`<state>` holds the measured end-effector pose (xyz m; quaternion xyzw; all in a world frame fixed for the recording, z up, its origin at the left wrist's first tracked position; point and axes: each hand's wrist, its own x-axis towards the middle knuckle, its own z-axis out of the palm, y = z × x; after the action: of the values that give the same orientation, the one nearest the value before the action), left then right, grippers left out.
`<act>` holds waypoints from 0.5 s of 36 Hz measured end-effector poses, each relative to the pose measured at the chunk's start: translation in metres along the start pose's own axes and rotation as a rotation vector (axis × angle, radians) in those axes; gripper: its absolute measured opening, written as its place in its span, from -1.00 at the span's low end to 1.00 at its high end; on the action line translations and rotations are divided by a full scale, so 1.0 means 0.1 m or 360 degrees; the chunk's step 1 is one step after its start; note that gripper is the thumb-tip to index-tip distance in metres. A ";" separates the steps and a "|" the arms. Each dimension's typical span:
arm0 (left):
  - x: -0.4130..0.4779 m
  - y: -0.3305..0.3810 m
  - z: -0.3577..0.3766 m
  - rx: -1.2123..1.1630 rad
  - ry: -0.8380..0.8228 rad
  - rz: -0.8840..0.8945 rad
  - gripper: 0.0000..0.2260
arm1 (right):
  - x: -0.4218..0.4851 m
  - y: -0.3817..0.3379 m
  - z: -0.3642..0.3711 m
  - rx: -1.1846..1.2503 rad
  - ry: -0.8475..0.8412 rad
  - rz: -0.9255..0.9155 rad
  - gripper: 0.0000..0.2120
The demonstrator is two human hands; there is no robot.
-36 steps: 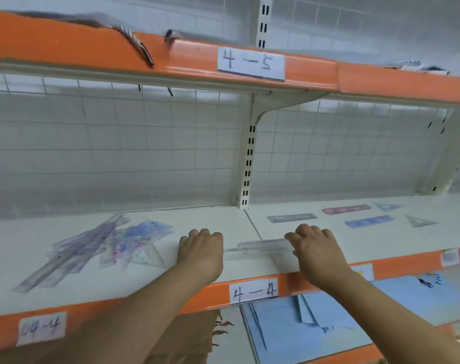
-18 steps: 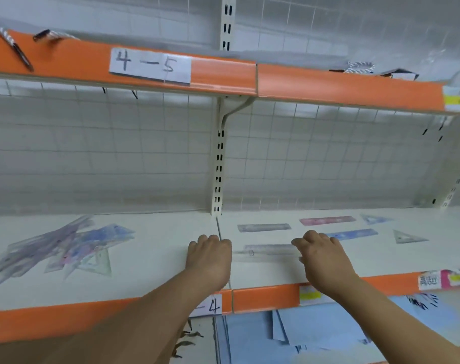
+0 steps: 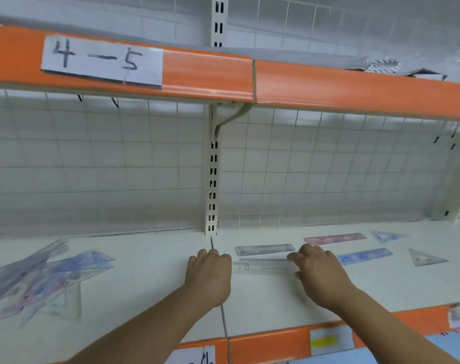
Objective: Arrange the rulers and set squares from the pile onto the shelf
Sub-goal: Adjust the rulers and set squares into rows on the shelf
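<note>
1. Your left grip (image 3: 209, 277) and right grip (image 3: 319, 274) are holding the ruler (image 3: 263, 264) by its ends, fingers curled.
2. The ruler is lying on the shelf (image 3: 150, 271), right of the pile (image 3: 39, 279).

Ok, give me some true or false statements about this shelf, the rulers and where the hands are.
1. The left hand and the right hand sit at opposite ends of a clear ruler. True.
2. The pile of rulers and set squares lies to the left of both hands. True.
3. The pink ruler lies nearer the shelf's front edge than the blue ruler. False: it lies further back.
4. The label on the upper orange edge reads 4-3. False: it reads 4-5.
5. Only one set square is laid out on the right. False: there are two, a blue set square and a clear set square.
</note>
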<state>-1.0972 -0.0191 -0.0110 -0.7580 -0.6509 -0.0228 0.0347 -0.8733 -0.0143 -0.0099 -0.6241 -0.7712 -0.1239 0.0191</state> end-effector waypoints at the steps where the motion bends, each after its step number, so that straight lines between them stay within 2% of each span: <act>1: 0.03 0.01 0.00 -0.0005 0.0005 -0.0009 -0.75 | 0.05 0.01 0.01 0.0010 0.0001 -0.0023 -0.59; 11: 0.24 0.22 0.03 -0.0019 0.0017 -0.0234 -0.75 | 0.56 0.18 0.21 0.0083 -0.0019 -0.0317 -0.62; 18: 0.32 0.37 0.04 0.0015 0.0008 -0.0412 -0.74 | 0.86 0.42 0.31 0.0177 -0.0054 -0.0403 -0.70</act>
<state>-1.0557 0.0075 -0.0132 -0.6674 -0.7433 -0.0258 0.0365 -0.8478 0.0823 -0.0175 -0.5218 -0.8497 -0.0718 0.0248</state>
